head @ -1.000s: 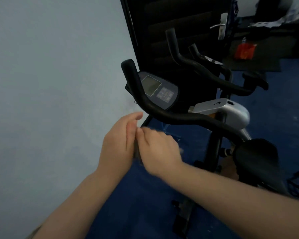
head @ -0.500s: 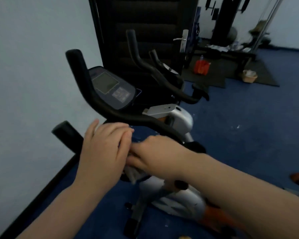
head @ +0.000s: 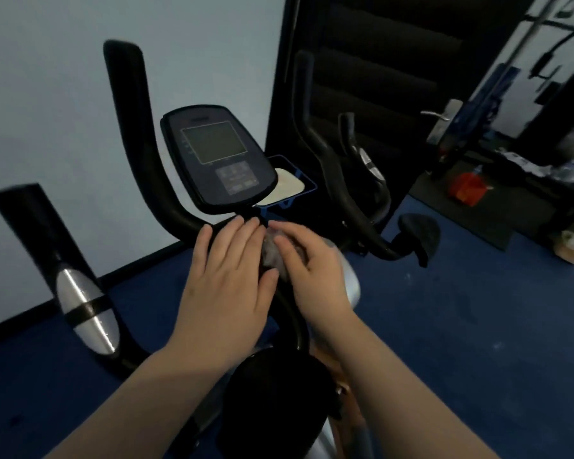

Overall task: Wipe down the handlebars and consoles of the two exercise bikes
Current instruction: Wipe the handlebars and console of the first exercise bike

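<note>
The near bike's console (head: 217, 159) with a grey screen faces me, flanked by a black handlebar (head: 131, 127) rising at the left. A crumpled greyish cloth (head: 272, 251) sits between my hands just below the console. My right hand (head: 307, 266) grips the cloth with curled fingers. My left hand (head: 229, 283) lies flat beside it with straight fingers, touching the cloth's edge. The second bike's handlebars (head: 325, 160) and its saddle (head: 418, 231) stand behind to the right.
A chrome-banded black grip (head: 80, 306) stands at the lower left. The near bike's black saddle (head: 272, 402) is under my forearms. A dark door (head: 378, 77) with a handle, a red bag (head: 468, 188) and gym gear sit at the right; a blue tray (head: 294, 187) lies behind the console.
The view has swung so the console faces me head-on. Both hands have moved up to just below the console, still together on the cloth.
</note>
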Demonstrator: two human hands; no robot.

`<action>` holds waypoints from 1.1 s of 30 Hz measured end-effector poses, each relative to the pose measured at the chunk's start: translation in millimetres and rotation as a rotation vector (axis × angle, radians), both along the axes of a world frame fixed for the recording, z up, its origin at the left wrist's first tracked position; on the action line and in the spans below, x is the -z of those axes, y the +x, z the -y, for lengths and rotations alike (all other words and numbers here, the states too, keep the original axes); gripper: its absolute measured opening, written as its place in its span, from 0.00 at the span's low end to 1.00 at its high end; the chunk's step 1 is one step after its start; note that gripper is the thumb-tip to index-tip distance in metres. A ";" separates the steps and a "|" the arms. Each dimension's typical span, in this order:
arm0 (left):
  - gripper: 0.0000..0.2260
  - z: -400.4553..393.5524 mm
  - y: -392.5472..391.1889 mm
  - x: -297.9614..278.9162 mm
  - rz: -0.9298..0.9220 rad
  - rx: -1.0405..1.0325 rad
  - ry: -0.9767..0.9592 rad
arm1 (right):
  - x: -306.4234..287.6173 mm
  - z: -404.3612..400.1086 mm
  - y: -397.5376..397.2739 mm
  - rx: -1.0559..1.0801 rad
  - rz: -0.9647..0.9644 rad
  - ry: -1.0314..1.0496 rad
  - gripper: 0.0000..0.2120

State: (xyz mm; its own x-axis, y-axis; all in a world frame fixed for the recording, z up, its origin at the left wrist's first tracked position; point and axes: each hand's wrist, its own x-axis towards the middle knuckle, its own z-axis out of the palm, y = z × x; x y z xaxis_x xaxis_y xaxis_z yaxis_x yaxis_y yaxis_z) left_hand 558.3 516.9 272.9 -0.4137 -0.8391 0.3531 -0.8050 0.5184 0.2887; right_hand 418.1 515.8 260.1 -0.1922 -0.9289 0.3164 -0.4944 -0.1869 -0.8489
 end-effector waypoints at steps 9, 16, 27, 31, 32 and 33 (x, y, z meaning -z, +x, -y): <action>0.26 1.0 -3.0 1.3 0.017 -0.020 0.020 | -0.1 -12.6 -7.9 -0.183 -0.196 0.069 0.18; 0.26 -0.2 -0.8 1.4 -0.030 0.020 0.013 | 9.8 -41.8 -3.5 -0.136 0.052 0.064 0.19; 0.34 -1.7 0.2 -0.6 -0.048 0.056 0.046 | 4.5 -21.5 -9.9 -0.187 -0.081 0.102 0.17; 0.34 -0.8 0.7 0.0 -0.043 0.056 0.046 | 7.0 -20.5 -6.8 -0.206 -0.048 0.089 0.17; 0.35 -0.7 1.3 0.3 -0.047 0.061 0.053 | 11.4 -31.8 -7.7 -0.204 0.002 0.103 0.18; 0.35 -0.5 2.4 0.5 -0.057 0.065 0.060 | 12.2 -40.5 -7.8 -0.197 0.033 0.119 0.20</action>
State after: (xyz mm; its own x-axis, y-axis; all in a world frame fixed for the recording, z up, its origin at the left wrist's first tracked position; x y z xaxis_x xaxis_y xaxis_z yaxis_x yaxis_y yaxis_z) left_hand 560.7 517.5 272.4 -0.4489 -0.8313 0.3278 -0.7514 0.5497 0.3650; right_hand 410.2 556.3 248.0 -0.0120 -0.9799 0.1991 -0.4303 -0.1747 -0.8856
